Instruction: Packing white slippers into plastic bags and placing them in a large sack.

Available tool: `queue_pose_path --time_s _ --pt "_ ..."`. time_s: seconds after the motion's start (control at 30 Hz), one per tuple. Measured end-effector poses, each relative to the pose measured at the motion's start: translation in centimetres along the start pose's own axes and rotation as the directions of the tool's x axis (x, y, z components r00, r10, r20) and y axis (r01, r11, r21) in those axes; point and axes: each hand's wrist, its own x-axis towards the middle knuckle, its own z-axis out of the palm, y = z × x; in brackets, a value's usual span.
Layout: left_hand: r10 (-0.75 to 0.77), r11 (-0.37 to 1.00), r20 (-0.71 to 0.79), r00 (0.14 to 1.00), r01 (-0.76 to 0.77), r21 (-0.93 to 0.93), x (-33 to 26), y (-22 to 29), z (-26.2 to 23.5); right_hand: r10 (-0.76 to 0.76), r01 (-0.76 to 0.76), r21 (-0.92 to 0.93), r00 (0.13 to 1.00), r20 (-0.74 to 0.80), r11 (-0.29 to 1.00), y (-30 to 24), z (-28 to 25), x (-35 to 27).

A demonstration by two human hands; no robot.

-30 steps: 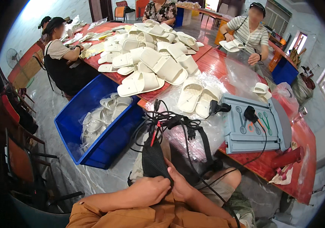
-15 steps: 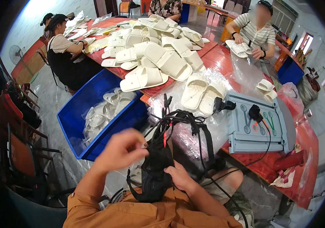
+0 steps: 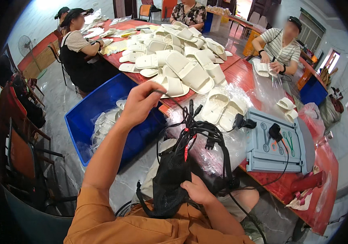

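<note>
My left hand (image 3: 141, 102) is raised over the blue bin's edge, fingers pinched on a thin black cable (image 3: 171, 100) drawn up from a bundle. The tangled cable bundle (image 3: 198, 127), with several plugs and a red tie, spills from the top of a black mesh bag (image 3: 166, 179) in my lap. Closed on the bag's right side, my right hand (image 3: 197, 189) shows its thumb in front, while its other fingers are hidden behind the fabric. Black straps with a buckle hang beside the cables.
White slippers (image 3: 186, 65) are heaped on the red table (image 3: 239, 61). A blue bin (image 3: 85, 106) holds bagged slippers at left. Plastic bags (image 3: 206, 152) and a grey-blue paper trimmer (image 3: 259, 156) lie to the right. Several people sit around the table; one handles slippers (image 3: 263, 69).
My left hand has risen from beside the bag, drawing a cable up and away from the bundle. The right hand still grips the bag. My view has shifted slightly.
</note>
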Motion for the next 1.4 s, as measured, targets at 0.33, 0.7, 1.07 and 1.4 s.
queue_pose_path --time_s 0.33,0.7,1.07,1.4 --pt "0.035 0.824 0.533 0.846 -0.326 0.464 3.4 7.3 0.8 -0.065 0.056 -0.129 0.996 -0.061 0.990 -0.7 -0.2 -0.8" --pt "-0.053 0.782 0.630 0.774 -0.360 0.509 -0.1 5.8 4.8 -0.164 0.091 -0.485 0.980 -0.110 0.870 -0.3 0.5 1.0" --pt "-0.468 0.547 0.778 0.419 -0.554 0.627 11.0 -3.0 14.6 -0.035 -0.056 -0.673 0.992 -0.121 0.737 -2.5 2.1 0.2" --pt "-0.644 0.764 0.753 0.136 0.067 0.641 13.0 -3.6 15.4 -0.093 0.028 -0.656 0.994 -0.064 0.754 -3.7 2.0 -0.5"
